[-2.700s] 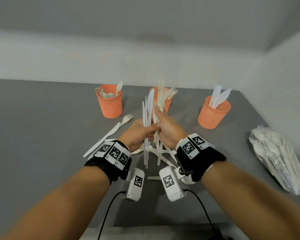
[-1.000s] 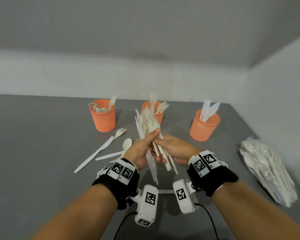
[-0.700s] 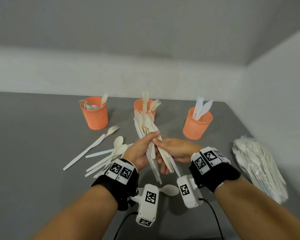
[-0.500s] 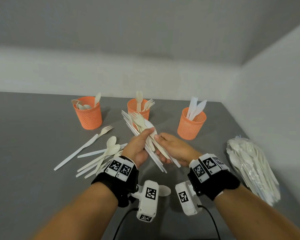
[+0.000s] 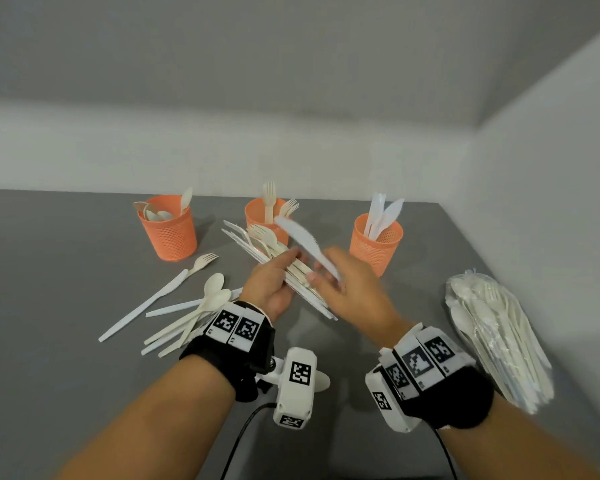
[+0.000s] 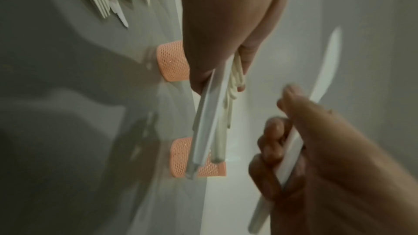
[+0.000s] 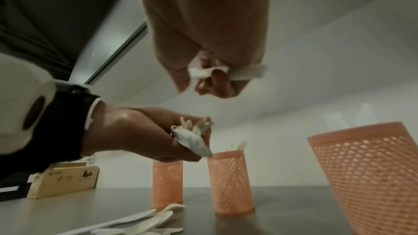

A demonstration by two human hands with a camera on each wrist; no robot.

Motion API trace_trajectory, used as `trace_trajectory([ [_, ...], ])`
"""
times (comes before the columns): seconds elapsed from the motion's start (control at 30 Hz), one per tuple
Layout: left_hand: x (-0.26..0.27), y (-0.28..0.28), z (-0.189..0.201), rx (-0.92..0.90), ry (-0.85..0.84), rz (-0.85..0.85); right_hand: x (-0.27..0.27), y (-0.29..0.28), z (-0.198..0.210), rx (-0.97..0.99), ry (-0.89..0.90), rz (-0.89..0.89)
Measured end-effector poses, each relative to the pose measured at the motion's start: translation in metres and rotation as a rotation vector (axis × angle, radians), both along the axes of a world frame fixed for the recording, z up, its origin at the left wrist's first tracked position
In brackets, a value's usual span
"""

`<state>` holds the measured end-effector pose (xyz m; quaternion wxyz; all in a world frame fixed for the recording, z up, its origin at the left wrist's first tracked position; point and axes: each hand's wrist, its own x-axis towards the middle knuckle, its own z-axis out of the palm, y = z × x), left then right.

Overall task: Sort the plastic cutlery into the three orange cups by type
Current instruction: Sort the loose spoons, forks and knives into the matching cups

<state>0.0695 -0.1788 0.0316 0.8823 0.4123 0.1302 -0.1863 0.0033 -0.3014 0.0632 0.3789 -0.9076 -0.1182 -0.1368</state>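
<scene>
My left hand (image 5: 290, 268) grips a bundle of mixed white and cream cutlery (image 5: 250, 237), tilted up and to the left above the grey table (image 5: 66, 271). Just right of it, my right hand (image 5: 326, 277) grips a single white knife (image 5: 302, 237) by the handle, blade pointing up-left and clear of the bundle. Three orange mesh cups stand behind: the left cup (image 5: 168, 233) holds spoons, the middle cup (image 5: 257, 213) forks, the right cup (image 5: 371, 247) knives. In the left wrist view the knife (image 6: 325, 71) sits apart from the bundle (image 6: 208, 122).
Loose spoons, knives and a fork (image 5: 194, 306) lie on the table left of my hands. A clear bag of cutlery (image 5: 499, 341) lies at the right, by the wall. A cream box (image 7: 65, 181) stands at the table's far left in the right wrist view.
My right hand has drawn one white knife out of the bundle and moved right with it. The bundle has tipped from upright to a left slant in my left hand.
</scene>
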Motion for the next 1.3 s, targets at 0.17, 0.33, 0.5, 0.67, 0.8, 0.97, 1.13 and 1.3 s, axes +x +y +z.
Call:
trace_trajectory([
  [0.17, 0.006, 0.002, 0.014, -0.022, 0.011, -0.061, 0.007, 0.014, -0.007, -0.333, 0.100, -0.013],
  [0.33, 0.009, 0.008, 0.021, -0.020, 0.009, -0.149, 0.015, 0.021, -0.009, -0.364, 0.123, -0.085],
  [0.5, 0.010, 0.013, 0.025, -0.032, -0.088, -0.197, 0.018, 0.018, -0.003, -0.021, 0.320, 0.009],
  [0.67, 0.010, 0.016, 0.021, 0.103, -0.263, -0.297, 0.019, 0.016, 0.000, 0.663, 0.609, 0.040],
  [0.8, 0.013, 0.015, 0.020, 0.144, -0.292, -0.323, 0.020, 0.009, 0.001, 0.761, 0.664, 0.124],
  [0.97, 0.022, 0.013, 0.019, 0.122, -0.211, -0.203, 0.028, -0.008, 0.003, 0.836, 0.543, 0.035],
  [1.13, 0.030, 0.014, 0.017, 0.152, -0.206, -0.234, 0.055, -0.050, 0.031, 0.894, 0.219, -0.181],
  [1.3, 0.028, 0.011, 0.022, 0.167, -0.251, -0.370, 0.103, -0.090, 0.040, 0.672, 0.022, -0.390],
])
